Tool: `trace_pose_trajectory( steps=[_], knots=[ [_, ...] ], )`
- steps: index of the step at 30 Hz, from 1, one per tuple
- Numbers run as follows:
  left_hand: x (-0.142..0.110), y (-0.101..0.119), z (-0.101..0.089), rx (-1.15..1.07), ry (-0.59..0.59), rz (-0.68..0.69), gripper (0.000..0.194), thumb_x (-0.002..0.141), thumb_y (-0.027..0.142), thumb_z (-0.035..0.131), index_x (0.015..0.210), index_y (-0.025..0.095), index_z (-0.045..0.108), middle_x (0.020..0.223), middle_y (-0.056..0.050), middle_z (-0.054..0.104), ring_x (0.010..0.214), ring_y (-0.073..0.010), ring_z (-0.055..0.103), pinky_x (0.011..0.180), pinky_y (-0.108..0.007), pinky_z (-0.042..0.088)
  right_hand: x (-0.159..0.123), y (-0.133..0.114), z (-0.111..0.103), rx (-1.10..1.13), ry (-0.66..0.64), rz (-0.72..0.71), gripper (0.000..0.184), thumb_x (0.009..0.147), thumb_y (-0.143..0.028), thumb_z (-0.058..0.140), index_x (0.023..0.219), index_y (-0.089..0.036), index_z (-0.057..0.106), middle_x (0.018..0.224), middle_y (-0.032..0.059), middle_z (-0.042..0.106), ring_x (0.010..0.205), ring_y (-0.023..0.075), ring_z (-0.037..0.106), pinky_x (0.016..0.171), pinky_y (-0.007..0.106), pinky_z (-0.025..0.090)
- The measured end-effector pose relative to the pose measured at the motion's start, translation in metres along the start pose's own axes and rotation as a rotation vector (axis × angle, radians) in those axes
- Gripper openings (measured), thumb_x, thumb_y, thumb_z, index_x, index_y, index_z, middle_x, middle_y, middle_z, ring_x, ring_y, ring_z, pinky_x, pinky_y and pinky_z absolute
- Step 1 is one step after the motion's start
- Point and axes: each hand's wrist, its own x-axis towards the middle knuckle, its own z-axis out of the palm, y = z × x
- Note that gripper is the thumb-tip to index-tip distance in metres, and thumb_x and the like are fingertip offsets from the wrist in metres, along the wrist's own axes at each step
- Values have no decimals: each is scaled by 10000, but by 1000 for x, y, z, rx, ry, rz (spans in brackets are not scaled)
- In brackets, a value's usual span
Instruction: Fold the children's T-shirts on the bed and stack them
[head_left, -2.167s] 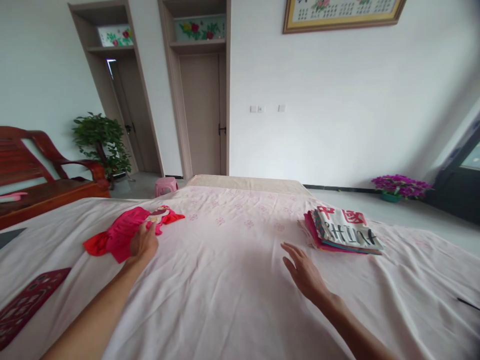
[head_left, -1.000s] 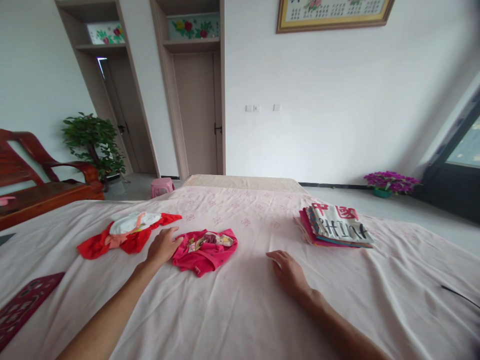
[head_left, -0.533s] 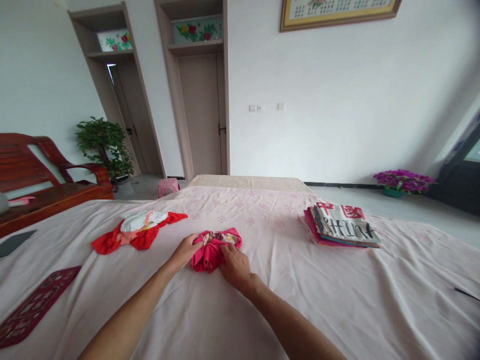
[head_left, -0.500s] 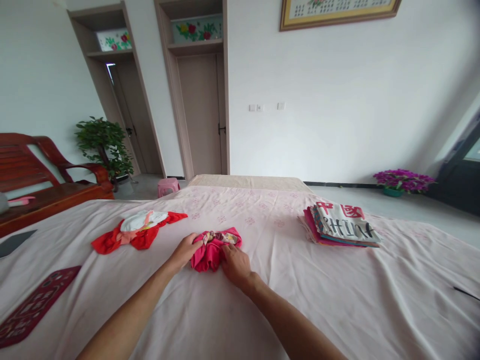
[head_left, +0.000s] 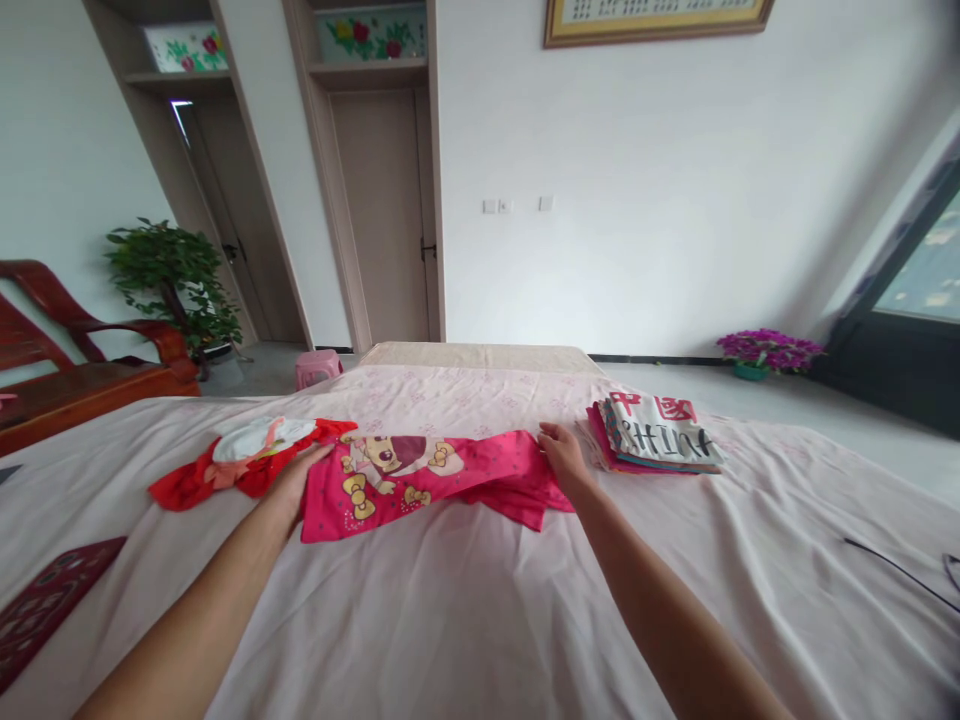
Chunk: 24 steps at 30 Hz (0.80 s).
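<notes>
A pink shirt with a cartoon figure and yellow bows is stretched sideways just over the bed. My left hand grips its left edge, and my right hand pinches the other end. Part of the shirt hangs in a fold below the right side. Close behind my left hand lies a rumpled red and white garment. To the right of my right hand sits a stack of folded clothes, topped by a white piece with red and black lettering.
A pale pink sheet covers the surface. A dark red patterned flat item lies at lower left, and a thin black cord at right. Beyond stand a wooden bench, a pink stool and purple flowers.
The pink shirt came off the red and white garment to the middle. My right hand joined in gripping it. From a bunched heap it is now spread wide between both hands.
</notes>
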Motion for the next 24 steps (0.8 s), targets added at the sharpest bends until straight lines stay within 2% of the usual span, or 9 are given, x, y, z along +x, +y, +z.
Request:
trace_pose_trajectory(
  steps=[3,5,9,12,14,16,19,22,24],
  knots=[
    [15,-29,-3,88,58,-14,248,799,304,668,996,156,635,801,-75,727,665,-184,694,619,-280,545,-8,27,-15,-95,-51,-47,389,730,-300,545,1077,-172,663,1041,94,690,902,227,647,767,326,513],
    [15,-42,-8,191,25,13,361,764,357,716,1057,168,624,871,-82,728,725,-185,697,648,-274,539,-18,43,-25,-228,-160,-166,406,698,-230,547,1080,-190,678,1089,82,684,973,230,636,853,337,493],
    [1,-61,-21,675,-127,256,687,667,459,759,1266,198,546,1148,-123,661,1071,-274,643,903,-382,518,-31,61,-44,-550,-325,-403,544,612,-106,540,1124,-215,693,1149,65,673,1075,246,588,963,347,425],
    [-12,-80,-23,1089,-144,459,805,604,361,757,1347,197,496,1315,-147,530,1260,-320,510,1036,-431,430,-33,63,-49,-688,-329,-425,518,681,-138,573,1177,-238,683,1176,55,667,1095,246,568,955,330,408],
    [-19,-91,-22,1295,-135,561,686,652,300,691,1314,232,525,1403,-129,441,1275,-297,492,1035,-404,421,-32,60,-47,-753,-296,-400,423,759,-196,575,1163,-249,691,1107,56,684,1054,236,578,905,309,413],
    [-24,-96,-20,1413,-152,623,412,748,265,584,1160,251,603,1363,-92,483,1191,-247,553,986,-357,441,-31,54,-43,-806,-256,-390,302,819,-226,547,1062,-245,725,1003,63,696,991,226,589,847,293,410],
    [-22,-85,-20,1419,-143,623,174,850,273,455,915,241,614,1074,-54,643,981,-201,632,887,-313,466,-29,41,-41,-780,-178,-431,233,846,-210,510,914,-221,732,938,72,694,947,214,587,832,291,397],
    [-15,-56,-24,1183,-2,570,203,859,378,469,937,241,596,899,-29,675,797,-187,652,755,-289,495,-28,20,-49,-540,-150,-448,223,852,-214,483,917,-205,697,898,51,694,870,191,595,794,285,416],
    [-13,-32,-27,939,92,556,307,838,463,495,1012,227,587,780,-6,646,661,-170,628,629,-263,494,-29,0,-60,-302,-185,-422,225,871,-255,460,929,-195,669,808,24,670,741,159,583,693,260,430]
  ],
)
